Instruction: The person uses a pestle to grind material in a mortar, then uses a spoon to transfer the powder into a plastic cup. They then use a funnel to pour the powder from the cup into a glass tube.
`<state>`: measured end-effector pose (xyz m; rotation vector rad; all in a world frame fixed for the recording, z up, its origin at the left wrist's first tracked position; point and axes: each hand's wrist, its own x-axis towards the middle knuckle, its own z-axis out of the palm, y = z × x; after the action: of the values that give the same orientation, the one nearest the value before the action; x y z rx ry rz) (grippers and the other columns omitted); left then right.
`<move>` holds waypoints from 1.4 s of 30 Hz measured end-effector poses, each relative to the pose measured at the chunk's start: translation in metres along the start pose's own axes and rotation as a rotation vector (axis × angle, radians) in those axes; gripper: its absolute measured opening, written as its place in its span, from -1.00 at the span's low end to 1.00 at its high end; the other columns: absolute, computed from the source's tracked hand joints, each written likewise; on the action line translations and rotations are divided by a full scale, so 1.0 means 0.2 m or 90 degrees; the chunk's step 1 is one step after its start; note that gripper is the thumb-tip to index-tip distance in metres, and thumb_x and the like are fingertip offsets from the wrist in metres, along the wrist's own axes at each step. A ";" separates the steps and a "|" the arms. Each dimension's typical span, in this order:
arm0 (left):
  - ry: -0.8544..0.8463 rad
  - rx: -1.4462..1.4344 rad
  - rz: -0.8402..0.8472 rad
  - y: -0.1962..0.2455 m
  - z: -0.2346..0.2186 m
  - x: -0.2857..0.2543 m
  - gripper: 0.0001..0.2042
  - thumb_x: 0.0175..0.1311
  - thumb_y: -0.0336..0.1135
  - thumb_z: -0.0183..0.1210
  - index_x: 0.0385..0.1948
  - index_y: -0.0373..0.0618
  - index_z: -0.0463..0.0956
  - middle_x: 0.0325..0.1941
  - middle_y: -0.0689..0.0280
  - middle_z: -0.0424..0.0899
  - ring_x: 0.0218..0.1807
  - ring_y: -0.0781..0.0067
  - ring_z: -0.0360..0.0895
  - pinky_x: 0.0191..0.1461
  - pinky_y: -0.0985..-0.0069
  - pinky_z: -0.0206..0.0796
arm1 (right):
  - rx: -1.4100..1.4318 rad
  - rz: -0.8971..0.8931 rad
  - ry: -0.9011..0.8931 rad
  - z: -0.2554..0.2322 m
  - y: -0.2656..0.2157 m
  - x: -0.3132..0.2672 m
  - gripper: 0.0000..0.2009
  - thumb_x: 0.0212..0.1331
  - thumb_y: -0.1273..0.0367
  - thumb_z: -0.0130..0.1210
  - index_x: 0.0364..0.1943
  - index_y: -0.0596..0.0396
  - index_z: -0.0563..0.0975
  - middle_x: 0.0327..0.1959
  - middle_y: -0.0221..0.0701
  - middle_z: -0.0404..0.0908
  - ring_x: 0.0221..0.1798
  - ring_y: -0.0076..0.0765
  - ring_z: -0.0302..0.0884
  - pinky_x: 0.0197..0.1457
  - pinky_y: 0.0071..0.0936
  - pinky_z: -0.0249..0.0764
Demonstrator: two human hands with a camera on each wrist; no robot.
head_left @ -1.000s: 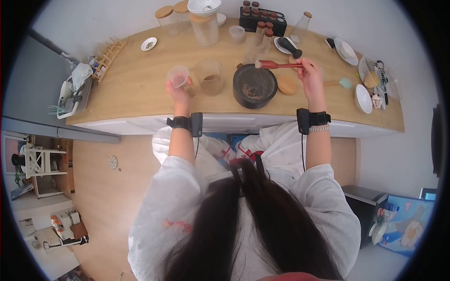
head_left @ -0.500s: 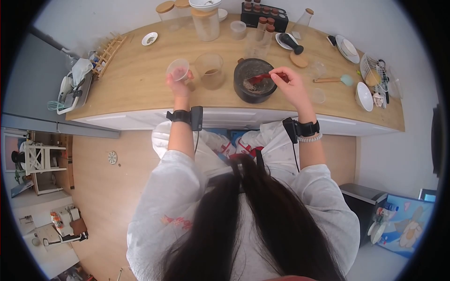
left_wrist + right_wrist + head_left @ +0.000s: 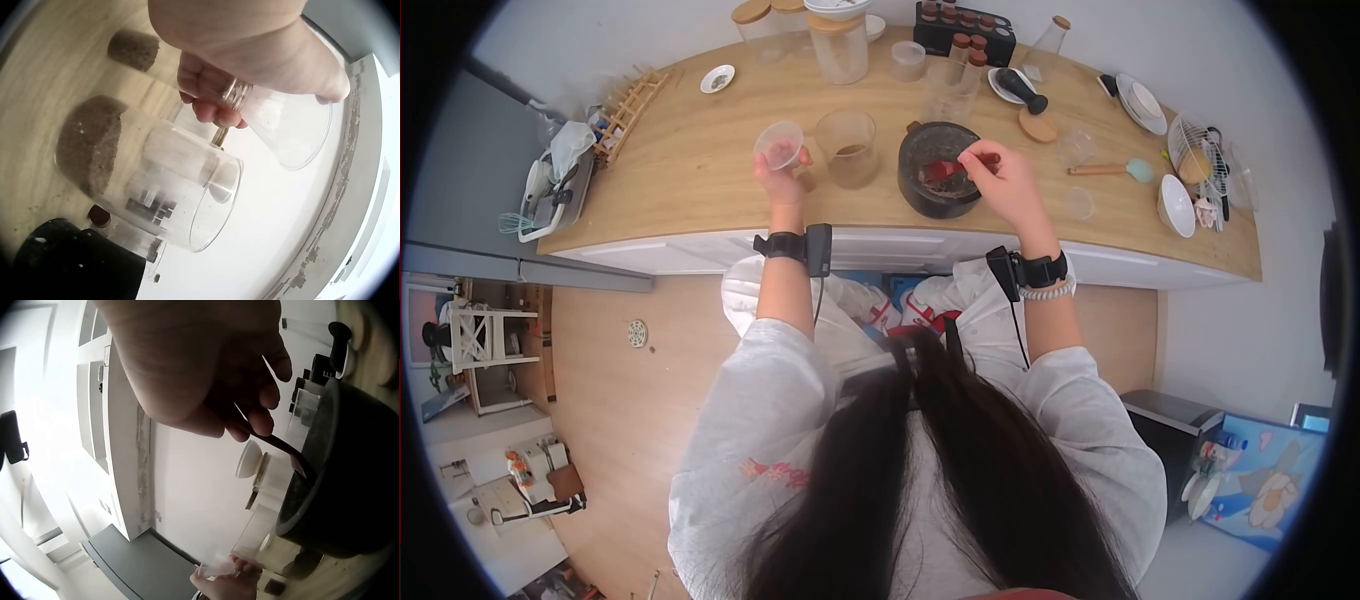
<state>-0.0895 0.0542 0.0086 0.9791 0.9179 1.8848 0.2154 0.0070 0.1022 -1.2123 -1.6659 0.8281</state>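
Note:
My left hand (image 3: 782, 184) grips a small clear bottle (image 3: 165, 78) by its neck, with a clear funnel (image 3: 290, 128) at its mouth and brown powder in its base. Beside it stands a wide clear glass (image 3: 847, 150) holding more brown powder. My right hand (image 3: 1010, 188) pinches the handle of a dark red spoon (image 3: 942, 171), whose bowl is down inside the black mortar (image 3: 938, 203). In the right wrist view the spoon (image 3: 284, 447) slants over the mortar's rim; its tip is partly hidden.
A black pestle (image 3: 1022, 92) lies on a plate behind the mortar. Wooden lid (image 3: 1038, 125), clear cup (image 3: 1077, 149) and spatula (image 3: 1138, 171) lie right of it. Tall clear container (image 3: 950, 92), lidded jars (image 3: 840, 55) and black spice rack (image 3: 965, 35) stand behind; a small dish (image 3: 718, 79) sits back left.
My right hand has come down and left from beside the mortar, bringing the spoon's bowl into it. The left hand, bottle and funnel have barely moved.

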 end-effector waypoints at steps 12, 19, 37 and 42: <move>0.002 -0.004 -0.007 -0.01 -0.01 0.01 -0.35 0.10 0.24 -0.44 -0.50 -0.24 0.42 -0.67 0.21 0.41 -0.57 0.32 0.36 -0.44 0.43 0.21 | 0.012 0.009 -0.088 -0.07 0.05 0.02 -0.91 0.08 0.42 0.08 -0.41 0.14 0.54 -0.51 -0.44 0.57 -0.45 -0.59 0.46 -0.35 -0.61 0.35; 0.024 -0.015 -0.008 0.00 0.01 0.00 -0.35 0.10 0.26 -0.41 -0.50 -0.23 0.42 -0.67 0.20 0.41 -0.56 0.31 0.37 -0.44 0.43 0.21 | -0.098 -0.085 -0.076 -0.12 0.02 0.02 -0.95 0.07 0.47 0.07 -0.41 0.15 0.53 -0.51 -0.46 0.53 -0.40 -0.58 0.45 -0.27 -0.61 0.38; 0.001 -0.001 -0.010 0.00 0.00 0.01 -0.34 0.08 0.27 -0.42 -0.52 -0.25 0.40 -0.68 0.21 0.40 -0.56 0.33 0.35 -0.44 0.45 0.20 | 0.146 0.088 -0.024 -0.03 0.09 0.03 -0.86 0.10 0.38 0.10 -0.45 0.18 0.53 -0.55 -0.54 0.51 -0.48 -0.72 0.40 -0.41 -0.74 0.29; 0.004 0.002 -0.009 -0.02 -0.01 0.01 -0.33 0.08 0.28 -0.42 -0.52 -0.25 0.41 -0.68 0.21 0.40 -0.56 0.33 0.36 -0.43 0.45 0.20 | 0.198 0.083 0.035 0.03 0.04 0.07 -0.83 0.11 0.35 0.10 -0.46 0.19 0.52 -0.58 -0.54 0.51 -0.49 -0.70 0.41 -0.43 -0.74 0.27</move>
<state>-0.0908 0.0563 0.0052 0.9665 0.9298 1.8758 0.2104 0.0221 0.0963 -1.1213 -1.3645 1.0807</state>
